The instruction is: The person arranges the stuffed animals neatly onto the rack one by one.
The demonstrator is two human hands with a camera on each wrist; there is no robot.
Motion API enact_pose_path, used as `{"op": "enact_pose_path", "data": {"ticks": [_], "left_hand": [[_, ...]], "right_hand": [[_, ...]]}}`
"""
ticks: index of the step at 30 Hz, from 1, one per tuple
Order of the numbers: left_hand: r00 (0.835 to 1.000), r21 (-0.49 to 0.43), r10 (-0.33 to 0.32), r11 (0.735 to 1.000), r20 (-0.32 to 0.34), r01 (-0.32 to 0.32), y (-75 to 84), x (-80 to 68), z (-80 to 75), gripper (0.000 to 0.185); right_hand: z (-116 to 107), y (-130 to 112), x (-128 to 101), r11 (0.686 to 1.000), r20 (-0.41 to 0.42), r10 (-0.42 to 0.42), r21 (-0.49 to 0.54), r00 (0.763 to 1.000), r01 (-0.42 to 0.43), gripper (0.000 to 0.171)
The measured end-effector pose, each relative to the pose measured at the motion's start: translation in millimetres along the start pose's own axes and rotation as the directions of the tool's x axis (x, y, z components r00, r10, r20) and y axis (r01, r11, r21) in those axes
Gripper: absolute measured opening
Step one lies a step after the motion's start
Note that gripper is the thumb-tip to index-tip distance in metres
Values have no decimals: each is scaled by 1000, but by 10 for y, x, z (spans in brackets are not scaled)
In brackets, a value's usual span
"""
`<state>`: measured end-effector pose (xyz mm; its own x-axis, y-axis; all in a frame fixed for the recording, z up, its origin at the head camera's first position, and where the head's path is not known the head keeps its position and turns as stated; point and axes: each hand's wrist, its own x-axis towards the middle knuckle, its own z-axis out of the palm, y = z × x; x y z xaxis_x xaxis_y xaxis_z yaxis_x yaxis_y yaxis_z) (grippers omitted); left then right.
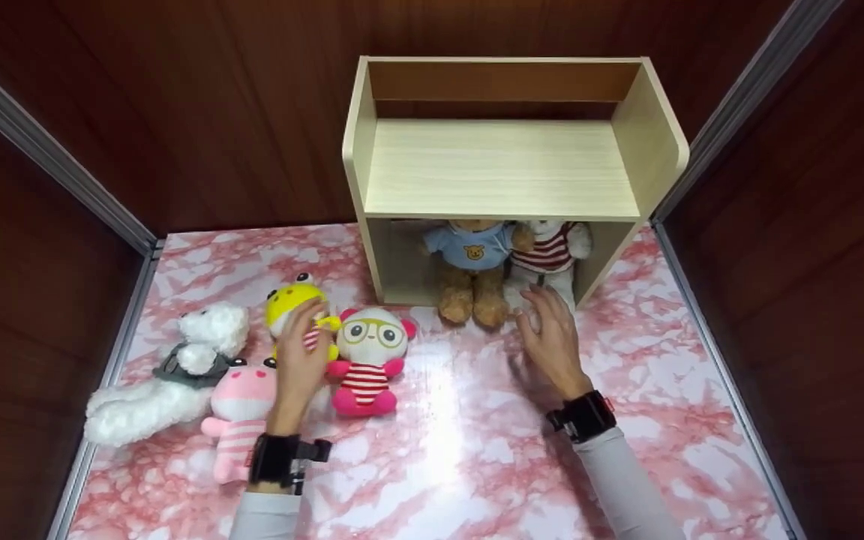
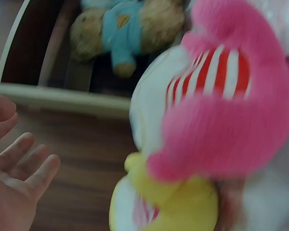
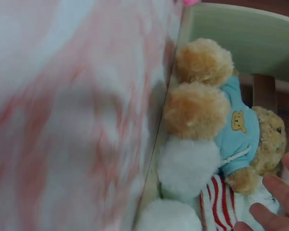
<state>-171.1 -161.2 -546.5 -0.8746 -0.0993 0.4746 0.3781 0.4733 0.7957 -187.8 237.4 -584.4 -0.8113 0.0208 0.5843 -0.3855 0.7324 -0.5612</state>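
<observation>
My left hand reaches over a yellow plush with its fingers loosely spread; in the left wrist view the hand holds nothing. Beside it sits a pink-and-white plush with glasses and a red striped shirt. My right hand is open and flat, just in front of the feet of a white bear in a red striped shirt. That bear sits in the lower compartment of a wooden shelf next to a brown teddy in a blue shirt.
A pale pink striped plush and a fluffy white plush lie at the left of the pink marbled table. The shelf's upper level holds nothing. Dark wooden walls enclose the table on three sides.
</observation>
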Motion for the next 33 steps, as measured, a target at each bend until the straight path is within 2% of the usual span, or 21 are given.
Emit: {"op": "enact_pose_path", "data": {"ticks": [3,7,13,16,18,20,22,23,25,28,30,33], "left_hand": [[995,47,17,999,-97,-13,-74,32,-183,35],[981,167,39,986,-189,-7,-204,69,-421,33],[964,332,64,943,-259,26,-417,138,-745,35],[964,392,51,918,-262,58,-504,182,-884,38],[969,440,26,894,-245,87,-563,210,-961,44],[976,484,-29,865,-216,133,-620,229,-1030,50],[977,532,-119,824,-175,196,-677,238,-1096,57],[973,554,-172,800,-155,229,-707,241,-1129,60],[952,590,-284,751,-117,297,-766,241,-1190,66],[900,623,-430,685,-73,378,-859,235,-1268,75],[861,628,-506,653,-53,423,-912,225,-1300,82],[810,627,-587,623,-21,468,-963,208,-1309,93]], "right_hand": [[-47,13,-36,998,-4,-38,-43,999,37,32],[-107,29,-73,997,-16,-59,-47,998,58,30],[-182,54,-89,995,-45,-77,-62,996,74,30],[-216,64,-95,994,-50,-76,-77,996,72,30],[-237,67,-101,995,-51,-73,-75,996,69,30],[-254,69,-110,995,-53,-71,-67,996,68,29],[-268,67,-118,996,-56,-73,-58,996,69,28],[-273,68,-123,996,-57,-74,-55,996,71,29],[-283,68,-133,996,-56,-79,-51,995,76,29],[-295,67,-144,995,-62,-87,-49,994,84,31],[-306,75,-151,995,-71,-93,-49,993,90,32],[-341,72,-167,994,-81,-97,-50,992,93,32]]}}
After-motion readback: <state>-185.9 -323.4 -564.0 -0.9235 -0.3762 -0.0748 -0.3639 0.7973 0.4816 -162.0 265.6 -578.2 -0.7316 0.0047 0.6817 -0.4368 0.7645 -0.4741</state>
